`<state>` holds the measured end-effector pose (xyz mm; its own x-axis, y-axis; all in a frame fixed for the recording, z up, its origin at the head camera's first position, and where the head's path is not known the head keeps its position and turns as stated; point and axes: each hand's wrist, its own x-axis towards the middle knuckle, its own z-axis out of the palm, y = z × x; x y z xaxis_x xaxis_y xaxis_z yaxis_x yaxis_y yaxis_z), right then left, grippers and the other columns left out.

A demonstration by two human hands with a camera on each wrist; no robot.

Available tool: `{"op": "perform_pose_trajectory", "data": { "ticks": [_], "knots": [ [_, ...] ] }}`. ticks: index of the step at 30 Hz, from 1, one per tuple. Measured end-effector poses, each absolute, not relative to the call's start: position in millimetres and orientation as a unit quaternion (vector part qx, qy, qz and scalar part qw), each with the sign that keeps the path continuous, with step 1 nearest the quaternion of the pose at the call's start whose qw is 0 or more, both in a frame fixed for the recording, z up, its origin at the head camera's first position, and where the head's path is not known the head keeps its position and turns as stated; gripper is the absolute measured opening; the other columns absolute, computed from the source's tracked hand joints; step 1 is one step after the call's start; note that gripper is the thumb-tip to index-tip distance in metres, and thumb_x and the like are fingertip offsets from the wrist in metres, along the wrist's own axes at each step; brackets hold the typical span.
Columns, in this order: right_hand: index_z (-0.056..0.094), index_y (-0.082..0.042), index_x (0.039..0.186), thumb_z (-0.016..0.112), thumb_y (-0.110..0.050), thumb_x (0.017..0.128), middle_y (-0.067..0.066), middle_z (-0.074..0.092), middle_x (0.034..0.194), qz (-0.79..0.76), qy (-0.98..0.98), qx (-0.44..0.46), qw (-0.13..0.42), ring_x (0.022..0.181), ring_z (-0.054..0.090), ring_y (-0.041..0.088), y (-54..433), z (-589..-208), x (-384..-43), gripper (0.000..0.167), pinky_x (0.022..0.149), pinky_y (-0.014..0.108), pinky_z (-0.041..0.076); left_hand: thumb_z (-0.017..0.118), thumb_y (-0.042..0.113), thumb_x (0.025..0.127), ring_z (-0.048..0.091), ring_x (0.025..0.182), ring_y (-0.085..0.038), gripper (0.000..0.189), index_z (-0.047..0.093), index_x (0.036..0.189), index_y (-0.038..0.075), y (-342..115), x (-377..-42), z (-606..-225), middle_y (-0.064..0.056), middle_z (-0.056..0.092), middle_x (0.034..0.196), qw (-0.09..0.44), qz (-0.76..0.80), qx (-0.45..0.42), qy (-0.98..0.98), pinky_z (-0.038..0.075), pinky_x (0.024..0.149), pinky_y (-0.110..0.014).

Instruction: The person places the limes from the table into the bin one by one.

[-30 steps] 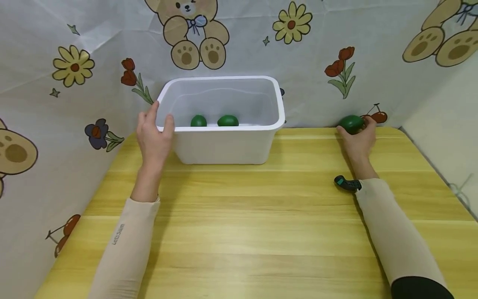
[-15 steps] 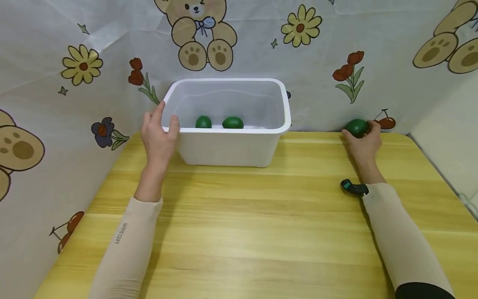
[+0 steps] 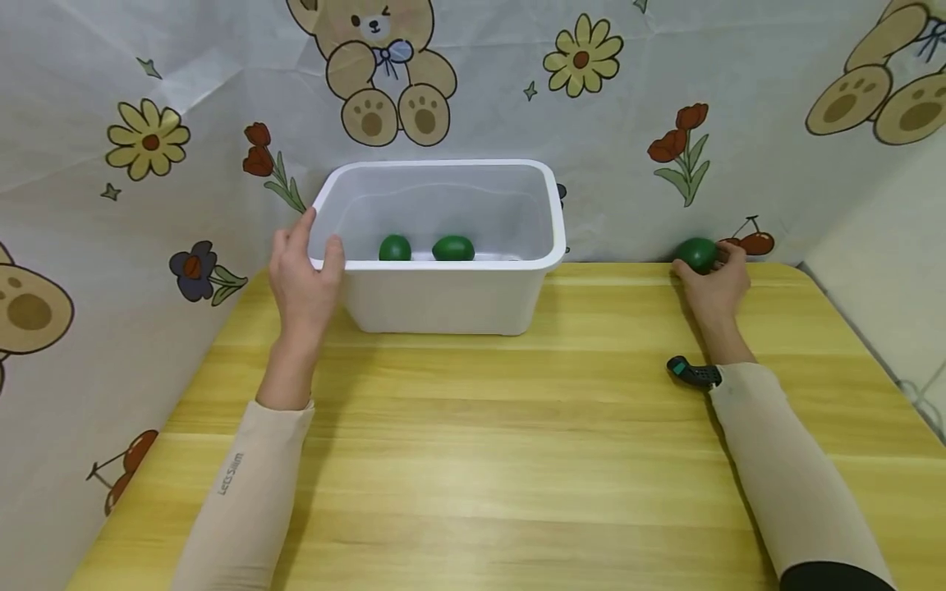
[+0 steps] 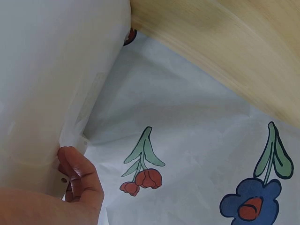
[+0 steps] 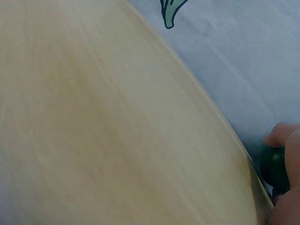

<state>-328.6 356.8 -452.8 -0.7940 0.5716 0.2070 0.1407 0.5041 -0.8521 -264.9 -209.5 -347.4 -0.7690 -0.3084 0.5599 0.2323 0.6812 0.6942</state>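
Near the back of the table stands a white plastic bin [image 3: 436,300]. My left hand [image 3: 305,275] grips its rim at the left front corner, and in the left wrist view the fingers [image 4: 79,171] curl around the bin's lip. Two smooth, dark green, egg-shaped fruits lie inside it, a left one [image 3: 395,248] and a right one [image 3: 453,248]; the front rim hides their undersides. My right hand [image 3: 715,283] holds a similar green egg-shaped fruit [image 3: 696,254] between thumb and fingers at the table's back edge. The right wrist view shows this held fruit [image 5: 274,166] partly covered by the hand.
A light wooden table [image 3: 502,451] spreads in front of both arms. Behind it hangs a white cloth [image 3: 488,74] printed with bears and flowers. A small black device [image 3: 693,372] sits at my right wrist by the sleeve.
The head view shifts slightly. The green fruit in my right hand has turned a little and looks rounder than before. My left hand keeps its grip on the bin.
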Motion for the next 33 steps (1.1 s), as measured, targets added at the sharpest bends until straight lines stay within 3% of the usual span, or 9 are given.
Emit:
{"op": "perform_pose_trajectory", "data": {
  "ticks": [11, 21, 33],
  "knots": [
    [0.046, -0.018, 0.153, 0.075, -0.049, 0.087, -0.001, 0.054, 0.138, 0.454, -0.819, -0.230, 0.266, 0.109, 0.048, 0.002, 354, -453, -324, 0.079, 0.103, 0.025, 0.041, 0.051, 0.040, 0.101, 0.055, 0.102, -0.037, 0.060, 0.055, 0.154, 0.013, -209, -267, -347, -0.026, 0.057, 0.118, 0.340, -0.395, 0.020, -0.853, 0.041, 0.085, -0.040],
    [0.051, -0.016, 0.148, 0.078, -0.049, 0.086, -0.005, 0.055, 0.129, 0.475, -0.806, -0.207, 0.287, 0.111, 0.052, 0.003, 339, -449, -324, 0.076, 0.098, 0.020, 0.044, 0.051, 0.041, 0.101, 0.056, 0.104, -0.037, 0.061, 0.055, 0.154, 0.012, -211, -266, -348, -0.026, 0.057, 0.118, 0.339, -0.393, 0.021, -0.854, 0.043, 0.086, -0.041],
    [0.057, -0.017, 0.145, 0.080, -0.048, 0.088, -0.004, 0.058, 0.130, 0.493, -0.813, -0.115, 0.287, 0.110, 0.056, 0.004, 294, -396, -309, 0.068, 0.098, 0.024, 0.052, 0.052, 0.042, 0.100, 0.056, 0.102, -0.038, 0.062, 0.056, 0.154, 0.011, -212, -266, -349, -0.027, 0.058, 0.118, 0.339, -0.398, 0.018, -0.852, 0.041, 0.084, -0.040]
  ]
}}
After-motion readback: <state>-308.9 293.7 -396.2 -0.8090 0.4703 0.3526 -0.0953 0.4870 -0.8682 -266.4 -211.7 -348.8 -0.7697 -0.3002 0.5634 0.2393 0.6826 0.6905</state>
